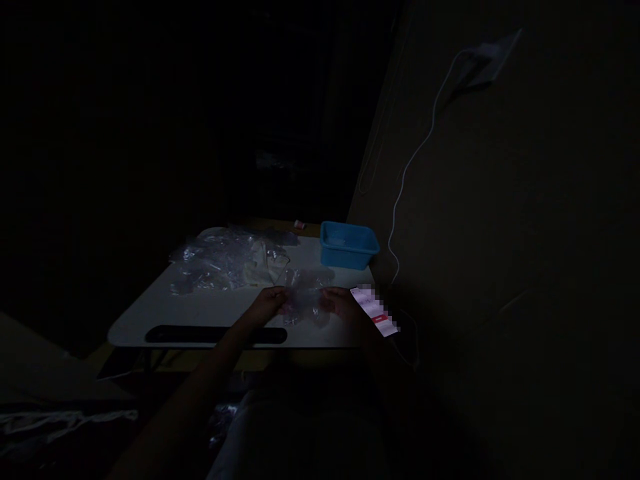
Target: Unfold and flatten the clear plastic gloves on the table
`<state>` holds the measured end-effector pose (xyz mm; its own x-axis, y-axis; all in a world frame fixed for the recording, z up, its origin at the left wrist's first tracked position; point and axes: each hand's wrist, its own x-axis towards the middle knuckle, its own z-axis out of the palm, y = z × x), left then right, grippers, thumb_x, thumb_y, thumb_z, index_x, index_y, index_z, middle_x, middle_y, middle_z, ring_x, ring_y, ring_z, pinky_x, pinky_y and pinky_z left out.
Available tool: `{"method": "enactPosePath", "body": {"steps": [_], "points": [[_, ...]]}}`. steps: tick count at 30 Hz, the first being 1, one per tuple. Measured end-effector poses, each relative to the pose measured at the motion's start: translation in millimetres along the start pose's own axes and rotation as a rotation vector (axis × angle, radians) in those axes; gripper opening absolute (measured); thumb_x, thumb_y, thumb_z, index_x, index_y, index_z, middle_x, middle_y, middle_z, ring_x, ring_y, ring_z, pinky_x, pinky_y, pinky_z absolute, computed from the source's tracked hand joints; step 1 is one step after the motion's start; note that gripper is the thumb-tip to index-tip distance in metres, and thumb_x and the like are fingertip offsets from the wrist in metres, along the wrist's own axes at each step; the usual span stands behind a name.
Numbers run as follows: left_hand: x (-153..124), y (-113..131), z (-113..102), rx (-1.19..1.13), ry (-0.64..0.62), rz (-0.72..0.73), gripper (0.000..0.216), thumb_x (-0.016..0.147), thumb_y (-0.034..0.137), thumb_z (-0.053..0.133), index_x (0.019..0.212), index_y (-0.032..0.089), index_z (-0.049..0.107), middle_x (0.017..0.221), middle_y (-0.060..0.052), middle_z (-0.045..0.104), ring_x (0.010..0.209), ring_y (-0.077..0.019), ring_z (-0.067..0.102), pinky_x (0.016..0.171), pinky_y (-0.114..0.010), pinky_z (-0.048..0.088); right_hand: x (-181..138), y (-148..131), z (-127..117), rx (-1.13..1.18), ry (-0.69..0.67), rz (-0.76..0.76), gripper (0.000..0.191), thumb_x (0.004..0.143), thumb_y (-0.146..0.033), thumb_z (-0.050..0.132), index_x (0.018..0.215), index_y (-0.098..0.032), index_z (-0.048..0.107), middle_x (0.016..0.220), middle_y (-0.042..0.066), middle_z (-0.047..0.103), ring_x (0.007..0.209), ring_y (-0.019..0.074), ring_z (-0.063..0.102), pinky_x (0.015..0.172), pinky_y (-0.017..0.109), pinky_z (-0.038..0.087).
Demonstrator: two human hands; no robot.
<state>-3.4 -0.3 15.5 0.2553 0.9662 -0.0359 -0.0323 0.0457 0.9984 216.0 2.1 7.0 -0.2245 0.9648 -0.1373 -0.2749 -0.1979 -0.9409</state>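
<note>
Between my two hands is a clear plastic bag (304, 300), stretched out a little above the white table (200, 310). My left hand (270, 303) has its fingers closed on the bag's left side. On the opposite side, my right hand (339, 301) pinches the bag's right edge. A heap of crinkled clear plastic bags (215, 260) covers the table's far left. A pale cloth-like piece (263, 267) lies at the right of that heap. The dim light hides the finer detail of the fingers and the bag.
A blue plastic basket (349, 247) stands at the table's back right corner. A lit phone (375, 312) lies by my right hand. A white cable (400, 193) runs down the wall from a socket. A small pinkish-white object (299, 225) sits behind the table.
</note>
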Motion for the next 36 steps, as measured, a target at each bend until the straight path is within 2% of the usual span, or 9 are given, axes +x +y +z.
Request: {"method": "enactPosePath", "body": {"steps": [7, 15, 23, 31, 36], "points": [[-1, 1, 0, 0.007, -0.002, -0.011, 0.040, 0.055, 0.044, 0.065, 0.081, 0.014, 0.060, 0.060, 0.002, 0.060, 0.050, -0.0102, 0.054, 0.049, -0.022, 0.040, -2, -3, 2, 0.052, -0.003, 0.008, 0.028, 0.056, -0.032, 0.074, 0.076, -0.016, 0.062, 0.062, 0.001, 0.065, 0.060, 0.0151, 0.062, 0.064, 0.032, 0.050], [-1, -1, 1, -0.033, 0.014, 0.013, 0.029, 0.057, 0.038, 0.063, 0.072, 0.014, 0.059, 0.058, 0.002, 0.060, 0.049, -0.0095, 0.053, 0.049, -0.021, 0.039, -1, 1, -3, -0.003, -0.060, -0.047, 0.031, 0.056, -0.028, 0.073, 0.082, -0.015, 0.063, 0.070, 0.002, 0.066, 0.069, 0.0176, 0.063, 0.068, 0.034, 0.050], [-2, -1, 1, -0.039, 0.021, 0.038, 0.022, 0.057, 0.035, 0.062, 0.062, 0.015, 0.057, 0.051, 0.004, 0.054, 0.044, -0.0076, 0.049, 0.045, -0.019, 0.036, 3, 6, -8, -0.013, -0.062, -0.068, 0.027, 0.058, -0.030, 0.072, 0.079, -0.016, 0.063, 0.070, 0.004, 0.066, 0.071, 0.0183, 0.063, 0.069, 0.034, 0.048], [1, -8, -2, -0.136, 0.002, 0.046, 0.016, 0.055, 0.030, 0.064, 0.059, 0.015, 0.059, 0.051, 0.001, 0.057, 0.047, -0.0101, 0.051, 0.048, -0.022, 0.039, 5, 10, -11, -0.010, -0.021, -0.086, 0.023, 0.052, -0.030, 0.073, 0.068, -0.018, 0.063, 0.066, 0.001, 0.065, 0.065, 0.0160, 0.061, 0.064, 0.030, 0.047], [3, -9, -3, -0.126, 0.012, 0.055, 0.008, 0.054, 0.023, 0.060, 0.052, 0.016, 0.058, 0.050, 0.001, 0.056, 0.046, -0.0092, 0.049, 0.047, -0.021, 0.037, 7, 13, -14, -0.065, 0.000, -0.107, 0.015, 0.058, -0.028, 0.067, 0.070, -0.019, 0.065, 0.068, 0.001, 0.065, 0.065, 0.0155, 0.060, 0.061, 0.028, 0.045]]}}
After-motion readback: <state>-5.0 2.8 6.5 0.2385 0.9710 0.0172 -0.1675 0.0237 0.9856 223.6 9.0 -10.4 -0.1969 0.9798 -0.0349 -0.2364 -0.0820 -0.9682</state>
